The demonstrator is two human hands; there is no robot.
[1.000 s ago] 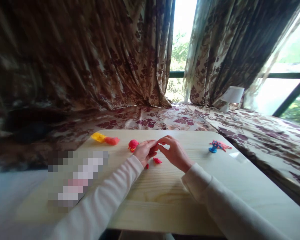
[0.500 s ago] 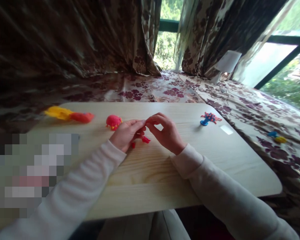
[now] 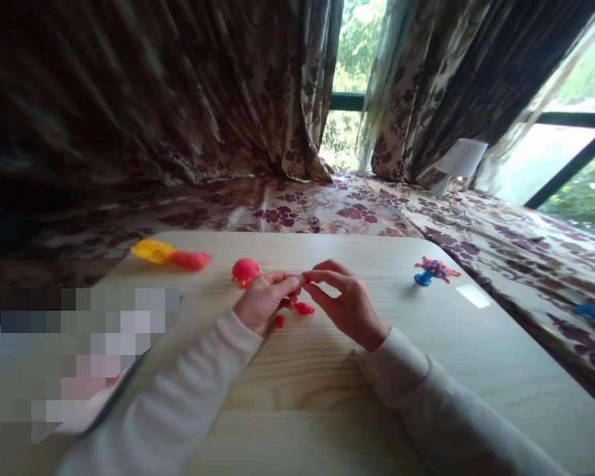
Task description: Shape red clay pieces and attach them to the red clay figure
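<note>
Over the middle of the table, my left hand (image 3: 265, 301) and my right hand (image 3: 347, 297) meet at the fingertips. Both pinch a tiny piece of red modelling clay (image 3: 306, 279), mostly covered by the fingers. Just below them are a larger red clay lump (image 3: 304, 309) and a small red bit (image 3: 279, 321). A round pink clay figure with yellow bits along its bottom (image 3: 244, 272) sits right behind my left hand.
An orange and yellow soft-looking thing (image 3: 191, 260) lies at the table's back left. A blue clay figure with a red-dotted top (image 3: 434, 271) stands back right. Blue and yellow pieces (image 3: 586, 310) rest on the flowered cloth. A white lamp (image 3: 461, 158) stands by the window.
The view has tilted up and turned slightly left, so everything appears lower and further right. My hands stay together at the fingertips, with the right fingers a little changed in pose.
</note>
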